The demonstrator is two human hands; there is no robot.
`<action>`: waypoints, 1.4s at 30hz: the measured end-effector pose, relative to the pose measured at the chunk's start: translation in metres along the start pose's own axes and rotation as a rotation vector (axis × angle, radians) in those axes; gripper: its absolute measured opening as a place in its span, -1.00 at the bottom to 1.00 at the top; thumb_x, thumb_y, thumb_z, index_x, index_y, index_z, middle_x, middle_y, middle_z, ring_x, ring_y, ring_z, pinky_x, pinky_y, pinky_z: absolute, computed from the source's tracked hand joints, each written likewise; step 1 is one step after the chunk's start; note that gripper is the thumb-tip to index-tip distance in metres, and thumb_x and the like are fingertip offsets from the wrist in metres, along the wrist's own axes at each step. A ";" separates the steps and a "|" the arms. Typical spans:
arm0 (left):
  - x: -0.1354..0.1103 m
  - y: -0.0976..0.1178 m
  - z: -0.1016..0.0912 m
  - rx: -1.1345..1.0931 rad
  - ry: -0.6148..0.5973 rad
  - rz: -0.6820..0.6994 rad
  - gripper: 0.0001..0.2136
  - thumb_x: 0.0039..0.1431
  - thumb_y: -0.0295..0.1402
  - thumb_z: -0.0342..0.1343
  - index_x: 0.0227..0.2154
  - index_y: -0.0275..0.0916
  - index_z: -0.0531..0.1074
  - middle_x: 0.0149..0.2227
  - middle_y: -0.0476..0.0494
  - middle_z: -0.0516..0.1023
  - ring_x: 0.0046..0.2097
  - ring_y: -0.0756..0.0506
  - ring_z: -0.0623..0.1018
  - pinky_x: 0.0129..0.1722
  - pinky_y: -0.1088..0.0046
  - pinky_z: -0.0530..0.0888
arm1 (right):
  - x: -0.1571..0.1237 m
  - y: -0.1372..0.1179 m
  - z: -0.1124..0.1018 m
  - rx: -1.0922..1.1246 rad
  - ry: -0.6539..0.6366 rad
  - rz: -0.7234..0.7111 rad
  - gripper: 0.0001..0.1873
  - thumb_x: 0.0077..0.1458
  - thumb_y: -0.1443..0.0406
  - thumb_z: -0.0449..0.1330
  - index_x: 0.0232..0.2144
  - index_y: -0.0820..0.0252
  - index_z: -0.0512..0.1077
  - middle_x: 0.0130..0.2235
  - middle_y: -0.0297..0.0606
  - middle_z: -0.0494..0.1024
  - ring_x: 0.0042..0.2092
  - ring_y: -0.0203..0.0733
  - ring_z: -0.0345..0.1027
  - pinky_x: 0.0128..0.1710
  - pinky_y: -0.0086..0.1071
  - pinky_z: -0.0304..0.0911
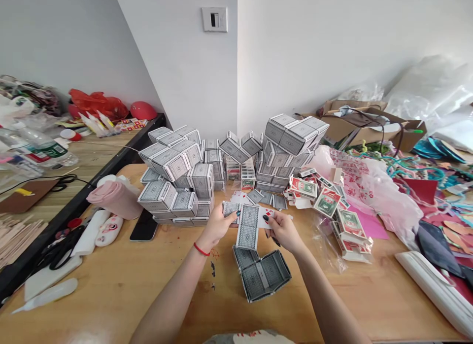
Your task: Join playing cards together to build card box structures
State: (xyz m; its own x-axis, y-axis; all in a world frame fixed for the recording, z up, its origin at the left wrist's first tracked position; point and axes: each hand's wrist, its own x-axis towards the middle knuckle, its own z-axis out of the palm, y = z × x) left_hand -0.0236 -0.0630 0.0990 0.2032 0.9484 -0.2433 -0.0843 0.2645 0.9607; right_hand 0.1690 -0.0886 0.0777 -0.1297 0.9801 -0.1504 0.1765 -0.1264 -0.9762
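Both my hands are closed on playing cards above the middle of the table. My left hand point(220, 222) pinches a patterned card at the left end of a joined group of playing cards point(248, 224), whose grey backs face up. A card with a red diamond face is pinched in my right hand point(283, 228), at the right side of that group. Just below lies an open-topped box shape made of grey-backed cards point(264, 275). Loose cards point(258, 196) lie beyond my hands. Whether the held cards are glued together I cannot tell.
Stacked card blocks point(177, 171) stand at the left, with another stack point(284, 152) at the right. Empty card boxes point(327, 202) pile up beside a plastic bag point(358, 181). A phone point(144, 226), a pink roll point(113, 198) and a glue bottle point(51, 293) lie left.
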 end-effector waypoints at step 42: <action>-0.003 -0.004 0.008 0.154 0.143 0.093 -0.62 -0.29 -0.39 0.25 -0.37 -0.26 0.22 -0.43 0.03 0.37 -0.43 0.05 0.40 -0.48 0.56 0.38 | 0.004 0.012 0.003 -0.021 -0.065 0.000 -0.57 0.03 0.06 -0.04 -0.73 0.17 0.16 -0.79 -0.37 0.24 -0.73 -0.39 0.02 -0.68 -0.48 -0.06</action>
State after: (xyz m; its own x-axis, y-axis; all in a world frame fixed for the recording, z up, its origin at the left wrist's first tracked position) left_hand -0.0164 -0.0684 0.0972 0.0602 0.9854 -0.1590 0.0562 0.1557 0.9862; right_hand 0.1680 -0.0863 0.0651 -0.1922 0.9681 -0.1609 0.1972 -0.1226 -0.9727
